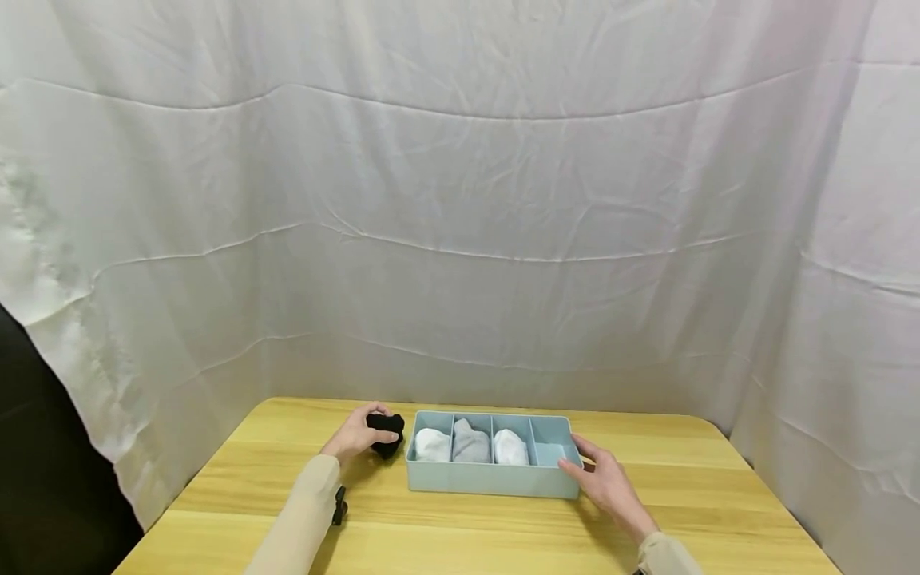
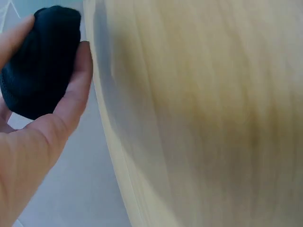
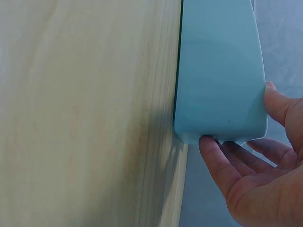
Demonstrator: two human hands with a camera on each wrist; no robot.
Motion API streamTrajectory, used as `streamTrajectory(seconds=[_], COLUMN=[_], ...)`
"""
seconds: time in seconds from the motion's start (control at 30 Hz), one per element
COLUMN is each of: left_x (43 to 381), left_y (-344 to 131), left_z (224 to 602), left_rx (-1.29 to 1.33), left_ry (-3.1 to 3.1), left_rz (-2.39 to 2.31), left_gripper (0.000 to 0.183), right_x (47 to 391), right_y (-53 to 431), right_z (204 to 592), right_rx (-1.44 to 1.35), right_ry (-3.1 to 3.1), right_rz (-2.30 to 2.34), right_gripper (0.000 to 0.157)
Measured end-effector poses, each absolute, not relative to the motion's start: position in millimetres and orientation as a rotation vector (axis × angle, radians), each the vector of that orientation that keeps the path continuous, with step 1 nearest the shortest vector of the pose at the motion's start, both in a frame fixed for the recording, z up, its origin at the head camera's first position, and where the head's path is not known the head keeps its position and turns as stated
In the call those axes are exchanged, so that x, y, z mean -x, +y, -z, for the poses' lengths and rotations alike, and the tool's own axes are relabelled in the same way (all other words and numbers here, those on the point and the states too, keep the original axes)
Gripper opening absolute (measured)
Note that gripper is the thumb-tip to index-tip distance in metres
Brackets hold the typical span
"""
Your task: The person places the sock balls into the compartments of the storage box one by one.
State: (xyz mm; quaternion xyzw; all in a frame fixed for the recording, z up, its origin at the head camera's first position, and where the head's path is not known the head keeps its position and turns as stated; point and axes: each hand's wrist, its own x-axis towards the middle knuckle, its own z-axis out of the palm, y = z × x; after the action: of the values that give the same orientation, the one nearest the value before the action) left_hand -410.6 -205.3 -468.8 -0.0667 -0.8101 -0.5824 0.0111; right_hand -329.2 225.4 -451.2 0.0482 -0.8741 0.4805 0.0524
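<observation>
Thumb and fingers of my left hand (image 1: pixel 354 435) grip a rolled-up black sock (image 1: pixel 386 436), just left of the storage box. In the left wrist view the black sock (image 2: pixel 45 61) is a compact, rounded bundle. The light blue storage box (image 1: pixel 492 479) has several compartments in a row. From the left, they hold a white rolled sock (image 1: pixel 433 445), a grey one (image 1: pixel 471 443) and another white one (image 1: pixel 510 448); the rightmost is bare inside. My right hand (image 1: pixel 606 482) holds the box's right end, thumb over the rim and fingers against the end wall (image 3: pixel 222 134).
The wooden table (image 1: pixel 431 535) carries the box near its far edge. Behind and on both sides hangs a pale curtain (image 1: pixel 503 200). At the far left is a dark area (image 1: pixel 50 463) beyond the curtain's edge.
</observation>
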Motion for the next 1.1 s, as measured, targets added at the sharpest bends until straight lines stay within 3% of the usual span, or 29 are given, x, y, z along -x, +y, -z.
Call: streamTrajectory(seconds=[1.1], left_x=[397], left_y=[-164], left_z=[445], left_rx=[0.257], left_ry=[-2.125], left_rz=[1.860], left_gripper=[0.045], right_x=[329], right_y=[226], right_z=[455], right_rx=[-0.143], right_ry=[-2.643], right_rz=[-1.466], right_gripper=[0.063])
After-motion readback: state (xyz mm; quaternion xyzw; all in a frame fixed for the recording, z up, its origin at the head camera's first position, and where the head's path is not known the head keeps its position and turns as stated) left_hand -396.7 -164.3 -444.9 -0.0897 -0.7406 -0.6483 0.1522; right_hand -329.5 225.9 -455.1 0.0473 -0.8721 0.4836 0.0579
